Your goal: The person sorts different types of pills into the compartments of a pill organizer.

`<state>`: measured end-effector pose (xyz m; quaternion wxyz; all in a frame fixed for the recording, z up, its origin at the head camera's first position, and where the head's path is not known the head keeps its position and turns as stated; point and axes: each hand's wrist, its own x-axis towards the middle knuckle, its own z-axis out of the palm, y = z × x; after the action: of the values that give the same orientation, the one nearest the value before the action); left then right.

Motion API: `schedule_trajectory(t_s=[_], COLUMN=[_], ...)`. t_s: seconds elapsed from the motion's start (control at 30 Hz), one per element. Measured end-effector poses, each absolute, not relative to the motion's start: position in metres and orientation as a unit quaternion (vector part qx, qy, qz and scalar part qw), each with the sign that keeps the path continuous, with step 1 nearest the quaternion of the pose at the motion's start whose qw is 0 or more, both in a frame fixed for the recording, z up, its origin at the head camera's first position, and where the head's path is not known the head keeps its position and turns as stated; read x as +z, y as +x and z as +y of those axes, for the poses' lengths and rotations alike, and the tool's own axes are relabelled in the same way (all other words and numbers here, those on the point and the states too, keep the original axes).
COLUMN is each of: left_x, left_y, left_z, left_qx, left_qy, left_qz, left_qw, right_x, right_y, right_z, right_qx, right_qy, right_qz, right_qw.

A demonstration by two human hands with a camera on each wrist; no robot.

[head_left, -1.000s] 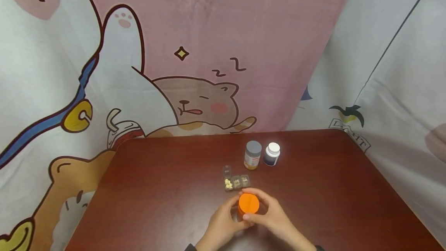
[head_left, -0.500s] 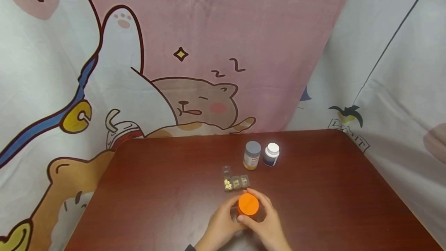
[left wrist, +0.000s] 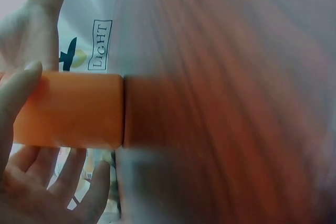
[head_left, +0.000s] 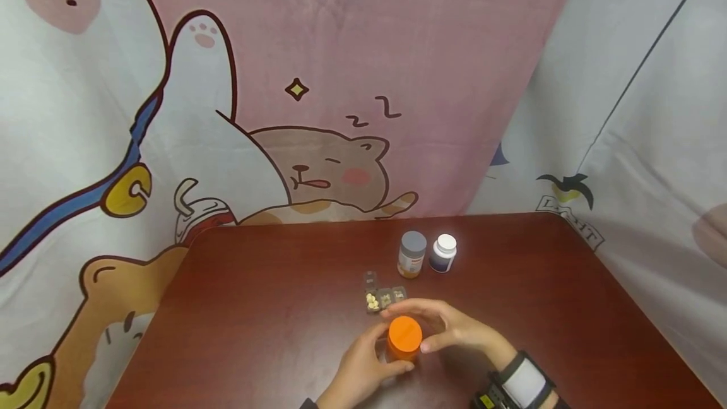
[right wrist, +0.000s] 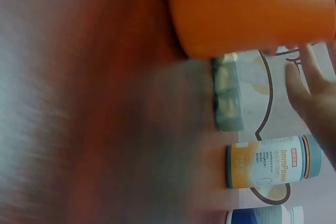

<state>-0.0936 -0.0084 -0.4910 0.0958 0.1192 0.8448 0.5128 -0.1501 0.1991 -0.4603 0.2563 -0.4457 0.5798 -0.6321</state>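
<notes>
An orange bottle with an orange cap [head_left: 405,334] stands upright on the table near its front. My left hand [head_left: 363,368] holds it from the left, thumb at the near side and fingers round the back. To the right, my right hand [head_left: 457,328] spreads loosely about the cap, its thumb tip close to the bottle's right side and its forefinger reaching behind. Orange walls [left wrist: 73,111] fill much of the left wrist view, with a left thumb against them. Just behind is a small pill box [head_left: 385,298]; its left lid is up, showing pale yellow tablets [head_left: 372,301].
A grey-lidded supplement jar [head_left: 411,257] stands behind the pill box, beside a white-capped bottle [head_left: 443,254] with a dark blue base. The brown table [head_left: 272,283] meets a cartoon-printed cloth [head_left: 443,81] at its back edge.
The right hand has loosened from the cap and swung outward to the right, bringing its wrist strap into view. The left hand and the bottle have hardly moved.
</notes>
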Motion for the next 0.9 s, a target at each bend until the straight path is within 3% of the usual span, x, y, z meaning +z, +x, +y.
schedule_trajectory(t_s=[0.17, 0.3, 0.53, 0.9], left_x=[-0.493, -0.493, -0.492, -0.488], left_y=[-0.094, -0.093, -0.094, -0.094], left_z=[-0.008, -0.007, -0.008, -0.009], left_qx=[0.503, 0.497, 0.489, 0.478], left_qy=[0.121, 0.120, 0.123, 0.107], left_qz=[0.850, 0.854, 0.860, 0.868], left_qw=[0.100, 0.094, 0.079, 0.080], right_x=[-0.459, -0.461, -0.472, -0.479], right_y=[-0.160, -0.158, -0.130, -0.075], right_z=[0.198, 0.197, 0.190, 0.147], right_qx=[-0.567, -0.550, -0.544, -0.587], right_qy=[-0.462, -0.445, -0.340, -0.018], right_qz=[0.618, 0.658, 0.759, 0.807], right_qw=[0.290, 0.258, 0.110, -0.065])
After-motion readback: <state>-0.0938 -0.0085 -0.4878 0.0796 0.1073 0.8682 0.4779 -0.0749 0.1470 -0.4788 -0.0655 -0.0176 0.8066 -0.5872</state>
